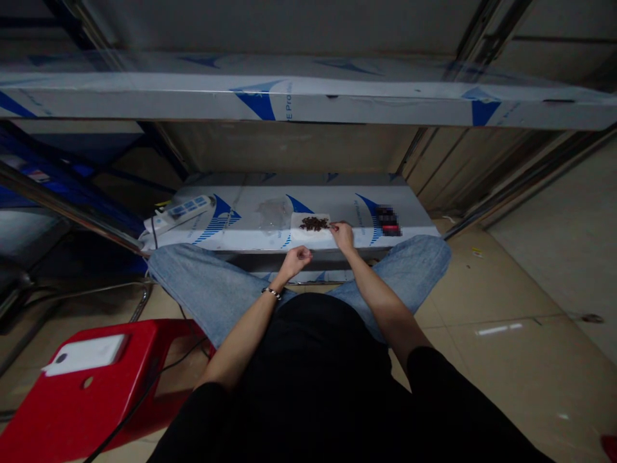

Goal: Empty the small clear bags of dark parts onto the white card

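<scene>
A small heap of dark brown bits (315, 223) lies on a white sheet (299, 234) on the low shelf. My right hand (342, 236) is at the right edge of the heap, thumb and fingertips pinched together; whatever they hold is too small to make out. Close to the shelf's front edge, my left hand (297, 260) hovers with its fingers curled in and touching at the tips. I cannot see whether anything is between them. Left of the sheet lies a crumpled clear plastic bag (273, 217).
A white power strip (186, 211) sits at the shelf's left end, and a blurred dark red-and-black item (388, 221) at its right. Above runs a film-covered upper shelf (193, 96). A red stool (120, 379) carrying a white box-shaped device (87, 354) stands at lower left, with a black cable across it.
</scene>
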`<state>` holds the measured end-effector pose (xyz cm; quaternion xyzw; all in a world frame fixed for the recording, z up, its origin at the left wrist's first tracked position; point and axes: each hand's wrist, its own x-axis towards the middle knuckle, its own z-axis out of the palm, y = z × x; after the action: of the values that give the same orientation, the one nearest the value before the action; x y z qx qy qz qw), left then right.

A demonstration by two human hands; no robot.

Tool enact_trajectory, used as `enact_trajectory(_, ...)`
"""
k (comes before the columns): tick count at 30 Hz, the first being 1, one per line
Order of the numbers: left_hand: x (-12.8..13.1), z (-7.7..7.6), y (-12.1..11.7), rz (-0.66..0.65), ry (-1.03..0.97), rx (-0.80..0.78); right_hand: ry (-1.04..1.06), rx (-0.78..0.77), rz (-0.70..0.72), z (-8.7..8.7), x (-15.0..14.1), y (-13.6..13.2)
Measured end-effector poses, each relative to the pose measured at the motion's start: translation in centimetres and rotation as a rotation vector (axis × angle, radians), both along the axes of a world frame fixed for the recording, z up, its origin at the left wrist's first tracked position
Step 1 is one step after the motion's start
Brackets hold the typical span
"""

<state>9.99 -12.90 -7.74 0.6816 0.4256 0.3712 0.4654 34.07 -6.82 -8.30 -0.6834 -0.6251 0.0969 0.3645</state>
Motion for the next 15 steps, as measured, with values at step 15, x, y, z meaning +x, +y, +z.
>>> enact_trajectory(15,-0.8,1.6,-0.8,-0.055,-0.328,-0.488,0.386,0.141,0.066,2.8,-2.1,-1.6)
